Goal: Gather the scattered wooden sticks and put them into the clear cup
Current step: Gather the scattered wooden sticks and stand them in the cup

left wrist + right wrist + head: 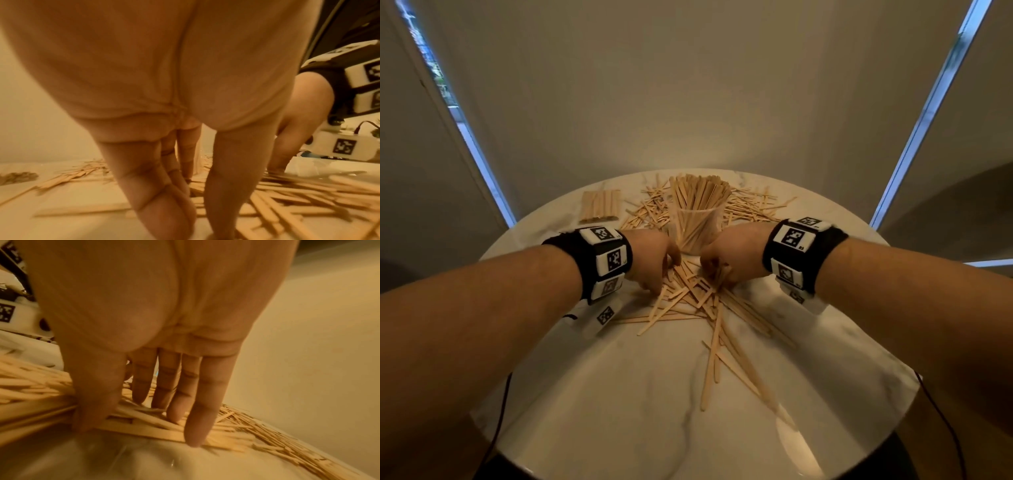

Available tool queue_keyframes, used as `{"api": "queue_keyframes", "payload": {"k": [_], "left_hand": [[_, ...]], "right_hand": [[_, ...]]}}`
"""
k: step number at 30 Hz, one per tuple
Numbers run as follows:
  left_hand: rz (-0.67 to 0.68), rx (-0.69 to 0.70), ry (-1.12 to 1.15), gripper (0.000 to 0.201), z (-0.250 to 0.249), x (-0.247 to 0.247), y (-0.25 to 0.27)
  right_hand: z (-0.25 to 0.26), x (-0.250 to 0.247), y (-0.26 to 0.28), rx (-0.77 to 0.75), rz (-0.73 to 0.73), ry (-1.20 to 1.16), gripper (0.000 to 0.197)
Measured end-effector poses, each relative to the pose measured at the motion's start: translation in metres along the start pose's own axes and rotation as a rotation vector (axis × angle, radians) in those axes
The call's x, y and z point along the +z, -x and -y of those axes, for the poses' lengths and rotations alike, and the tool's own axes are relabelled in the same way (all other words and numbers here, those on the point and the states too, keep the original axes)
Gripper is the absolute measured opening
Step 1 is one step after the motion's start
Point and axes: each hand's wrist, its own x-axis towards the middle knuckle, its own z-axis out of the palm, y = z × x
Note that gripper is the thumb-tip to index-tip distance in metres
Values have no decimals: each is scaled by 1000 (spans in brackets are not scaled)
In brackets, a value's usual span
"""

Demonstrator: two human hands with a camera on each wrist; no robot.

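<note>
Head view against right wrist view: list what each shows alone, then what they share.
Only the head view shows the clear cup packed with upright sticks, the neat bundle at far left, and the left hand.

Only the right wrist view shows the fingers straight, tips on sticks.

Both show the right hand, scattered sticks and the table.

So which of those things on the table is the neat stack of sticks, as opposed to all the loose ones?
Start at the round marble table and find the clear cup full of upright sticks near its far edge. Look to the cup's left: the neat stack lies flat there. Unlike the scattered sticks, its sticks lie side by side in a tidy rectangular block.
</note>
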Motion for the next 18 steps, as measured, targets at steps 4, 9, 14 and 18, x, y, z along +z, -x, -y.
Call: {"api": "queue_keyframes", "payload": {"k": [4,9,14,18], "left_hand": [[-34,5,33,45,3,5,1],[-57,-10,55,31,6,7,7],[-100,7,-28,53,10,3,14],[97,-64,144,132,-2,3,29]], "right_hand": [[-6,6,7,38,11,-19,39],[-12,2,19,145,20,-32,47],[0,-1,32,200,236,-155,131],[17,7,42,197,352,-238,151]]}}
